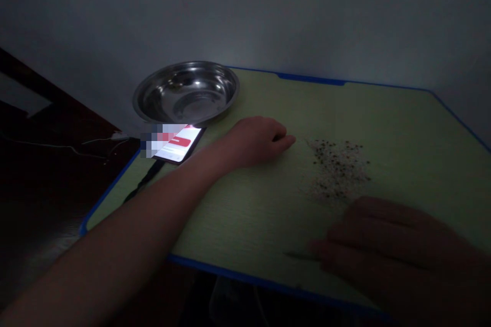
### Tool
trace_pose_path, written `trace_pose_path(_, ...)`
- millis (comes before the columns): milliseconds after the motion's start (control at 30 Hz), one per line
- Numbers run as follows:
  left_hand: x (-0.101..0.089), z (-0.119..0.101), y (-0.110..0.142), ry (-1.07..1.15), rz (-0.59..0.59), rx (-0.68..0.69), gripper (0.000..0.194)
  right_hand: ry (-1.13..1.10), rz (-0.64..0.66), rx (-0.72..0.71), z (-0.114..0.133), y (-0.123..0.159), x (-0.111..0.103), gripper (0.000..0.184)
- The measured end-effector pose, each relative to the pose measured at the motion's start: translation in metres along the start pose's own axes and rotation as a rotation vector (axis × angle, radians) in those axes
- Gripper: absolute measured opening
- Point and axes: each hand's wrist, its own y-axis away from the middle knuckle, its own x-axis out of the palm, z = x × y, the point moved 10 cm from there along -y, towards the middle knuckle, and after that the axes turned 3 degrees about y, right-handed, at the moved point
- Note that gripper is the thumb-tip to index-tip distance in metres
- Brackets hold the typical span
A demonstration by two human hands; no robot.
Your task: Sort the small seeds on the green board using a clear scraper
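A loose patch of small pale grains mixed with dark beans or seeds (339, 168) lies spread on the light green tabletop (245, 214). Just left of it, my left hand (261, 140) rests on the table with fingers curled and the thumb close to the forefinger. Whatever those fingers may hold is hidden. On the near side of the patch, my right hand (387, 245) is dark and smeared by motion, its fingers closed together. From its fingertips a thin dark pointed stick-like tool (301, 255) sticks out to the left; its kind is not clear.
A shiny steel basin (187, 94) stands at the back left, by the wall. In front of it lies a phone (178, 145) with a lit screen, and a dark strap (143, 181) beside it. Blue edging (238, 273) runs round the table. The room is dim.
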Motion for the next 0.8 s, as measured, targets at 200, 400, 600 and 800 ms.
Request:
trace_pose_path(200, -0.001, -0.001, 0.000, 0.016, -0.001, 0.002, 0.039, -0.282, 0.069, 0.201, -0.011, -0.010, 0.012, 0.042)
trace_pose_path(400, -0.002, 0.000, 0.001, 0.026, -0.003, -0.006, 0.040, -0.414, 0.184, 0.313, -0.013, -0.004, 0.038, 0.023)
trace_pose_path(600, -0.001, 0.001, 0.000, 0.032, 0.015, -0.021, 0.041, -0.407, 0.222, 0.302, -0.023, 0.000, 0.028, 0.020)
trace_pose_path(800, 0.002, 0.008, -0.001, 0.001, 0.069, -0.076, 0.042, 0.046, -0.206, 0.666, -0.133, 0.025, -0.049, 0.022)
